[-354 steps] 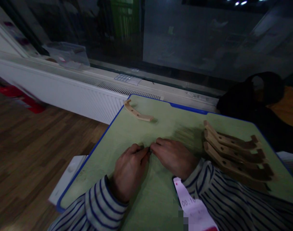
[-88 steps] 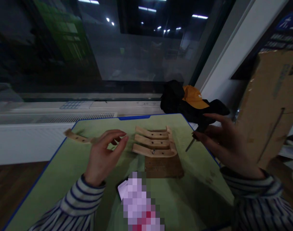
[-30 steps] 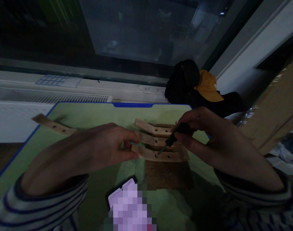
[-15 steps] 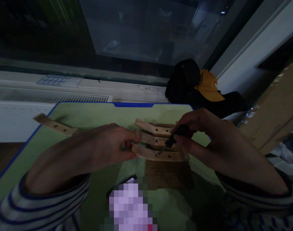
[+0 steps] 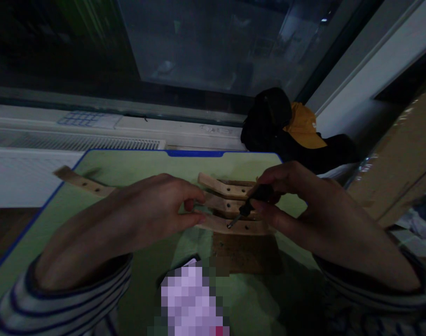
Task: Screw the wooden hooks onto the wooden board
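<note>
My right hand point(image 5: 286, 200) is closed round the dark handle of a screwdriver point(image 5: 247, 206). Its metal tip slants down to the left hole of the nearest curved wooden slat point(image 5: 216, 224). At that slat's left end, my left hand point(image 5: 174, 200) grips with thumb and bent fingers; its fingertips also reach the middle slat point(image 5: 215, 200). Behind lies another slat point(image 5: 213, 183) with two holes. These slats sit in a row over a dark brown wooden board point(image 5: 246, 252). The slats' right ends are partly hidden by my right hand.
A loose two-hole slat point(image 5: 81, 181) lies at the table's left edge. A pixelated phone-like object point(image 5: 192, 298) is near the front of the green table point(image 5: 143, 161). Beyond are a radiator point(image 5: 129, 142), black and orange caps point(image 5: 304, 126), and a cardboard box point(image 5: 402, 154) at right.
My left hand has shifted slightly right along the slats' left ends. The screwdriver tip stays at the same hole, and my right hand has barely moved.
</note>
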### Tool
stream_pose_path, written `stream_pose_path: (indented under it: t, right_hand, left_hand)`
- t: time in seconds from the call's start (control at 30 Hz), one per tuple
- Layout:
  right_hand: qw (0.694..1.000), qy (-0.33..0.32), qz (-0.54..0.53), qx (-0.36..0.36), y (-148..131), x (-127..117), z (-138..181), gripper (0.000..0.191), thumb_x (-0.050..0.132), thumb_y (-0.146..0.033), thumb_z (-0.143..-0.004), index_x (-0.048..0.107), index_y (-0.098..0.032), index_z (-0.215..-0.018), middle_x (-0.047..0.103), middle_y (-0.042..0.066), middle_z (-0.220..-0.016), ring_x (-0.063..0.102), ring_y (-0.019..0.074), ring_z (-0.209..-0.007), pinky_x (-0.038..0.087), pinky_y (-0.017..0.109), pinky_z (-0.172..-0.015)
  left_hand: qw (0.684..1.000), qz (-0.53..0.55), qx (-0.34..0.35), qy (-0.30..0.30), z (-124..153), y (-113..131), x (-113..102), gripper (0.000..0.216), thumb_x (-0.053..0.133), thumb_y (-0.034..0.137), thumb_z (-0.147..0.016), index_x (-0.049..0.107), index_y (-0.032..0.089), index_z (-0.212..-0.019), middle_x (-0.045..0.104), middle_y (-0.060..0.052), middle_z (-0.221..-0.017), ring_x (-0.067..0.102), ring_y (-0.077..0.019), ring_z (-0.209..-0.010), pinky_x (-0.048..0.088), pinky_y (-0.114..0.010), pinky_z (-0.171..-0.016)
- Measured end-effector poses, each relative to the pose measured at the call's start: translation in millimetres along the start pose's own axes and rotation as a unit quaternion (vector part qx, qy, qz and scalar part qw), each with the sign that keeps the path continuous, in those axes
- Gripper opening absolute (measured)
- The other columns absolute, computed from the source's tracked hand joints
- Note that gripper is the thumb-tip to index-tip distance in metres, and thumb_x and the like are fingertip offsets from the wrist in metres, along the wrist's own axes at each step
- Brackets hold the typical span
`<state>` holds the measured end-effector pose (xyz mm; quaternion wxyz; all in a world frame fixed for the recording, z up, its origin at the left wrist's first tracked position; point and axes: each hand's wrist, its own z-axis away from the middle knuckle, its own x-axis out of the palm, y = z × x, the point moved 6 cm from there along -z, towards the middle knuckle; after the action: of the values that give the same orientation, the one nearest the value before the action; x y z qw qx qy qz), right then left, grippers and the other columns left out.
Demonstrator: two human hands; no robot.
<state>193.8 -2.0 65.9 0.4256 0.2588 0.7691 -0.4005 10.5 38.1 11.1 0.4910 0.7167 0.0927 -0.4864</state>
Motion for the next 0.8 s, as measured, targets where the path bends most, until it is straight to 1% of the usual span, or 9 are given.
stream_pose_path:
  t: [0.1, 0.17, 0.27, 0.37, 0.47, 0.63, 0.8]
  right_hand:
    - [1.000, -0.004, -0.002, 0.003, 0, 1, 0, 0.024, 0.059, -0.031, -0.082, 0.048, -0.022, -0.101, 0.064, -0.005, -0.082, 0.062, 0.0056, -0.069, 0.045, 0.013, -0.054]
    - [1.000, -0.006, -0.004, 0.002, 0, 2, 0, 0.025, 0.059, -0.032, -0.082, 0.048, -0.022, -0.102, 0.064, -0.005, -0.083, 0.062, 0.0058, -0.070, 0.046, 0.013, -0.057]
    - [1.000, -0.006, 0.001, 0.001, -1, 2, -1, 0.027, 0.059, -0.031, -0.082, 0.047, -0.022, -0.104, 0.065, -0.004, -0.083, 0.063, 0.0067, -0.071, 0.047, 0.013, -0.059]
    - [1.000, -0.008, -0.001, 0.001, -2, 3, -1, 0.027, 0.058, -0.031, -0.083, 0.047, -0.022, -0.106, 0.065, -0.003, -0.084, 0.064, 0.0076, -0.072, 0.047, 0.013, -0.055]
    - [1.000, -0.003, 0.005, -0.006, -4, 2, 0, 0.026, 0.058, -0.032, -0.083, 0.047, -0.021, -0.104, 0.065, -0.002, -0.085, 0.064, 0.0085, -0.072, 0.046, 0.013, -0.050]
    - [1.000, 0.005, 0.014, -0.007, -5, 2, 0, 0.026, 0.058, -0.033, -0.083, 0.047, -0.022, -0.103, 0.064, -0.003, -0.081, 0.064, 0.0092, -0.068, 0.045, 0.014, -0.046]
    - [1.000, -0.001, 0.003, -0.006, -6, 3, -1, 0.025, 0.058, -0.034, -0.083, 0.048, -0.020, -0.102, 0.064, -0.002, -0.082, 0.063, 0.0088, -0.069, 0.046, 0.014, -0.051]
  left_hand:
    - [0.998, -0.031, 0.063, 0.003, -7, 19, -1, 0.016, 0.057, 0.032, -0.081, 0.070, 0.027, -0.090, 0.070, 0.004, -0.084, 0.061, -0.0117, -0.069, 0.043, -0.021, -0.063]
    - [0.996, -0.031, 0.086, 0.007, -13, 29, 1, 0.015, 0.056, 0.032, -0.083, 0.069, 0.025, -0.087, 0.069, 0.003, -0.084, 0.061, -0.0120, -0.073, 0.043, -0.022, -0.066]
    - [0.996, -0.002, 0.090, -0.004, -18, 37, 9, 0.016, 0.058, 0.031, -0.082, 0.069, 0.023, -0.090, 0.068, 0.002, -0.086, 0.061, -0.0129, -0.078, 0.044, -0.023, -0.071]
    - [0.995, 0.028, 0.093, -0.008, -21, 42, 15, 0.014, 0.060, 0.030, -0.081, 0.068, 0.024, -0.092, 0.068, 0.002, -0.088, 0.060, -0.0135, -0.081, 0.044, -0.024, -0.074]
    - [0.994, 0.035, 0.100, 0.002, -22, 45, 18, 0.016, 0.061, 0.031, -0.081, 0.068, 0.023, -0.092, 0.068, 0.001, -0.089, 0.060, -0.0148, -0.082, 0.044, -0.025, -0.076]
    - [0.993, 0.027, 0.106, 0.033, -23, 47, 17, 0.015, 0.062, 0.033, -0.080, 0.069, 0.021, -0.085, 0.068, -0.001, -0.082, 0.061, -0.0150, -0.077, 0.045, -0.026, -0.075]
    - [0.993, 0.027, 0.109, 0.046, -23, 48, 18, 0.015, 0.062, 0.031, -0.080, 0.070, 0.019, -0.082, 0.069, -0.002, -0.079, 0.062, -0.0140, -0.072, 0.046, -0.025, -0.070]
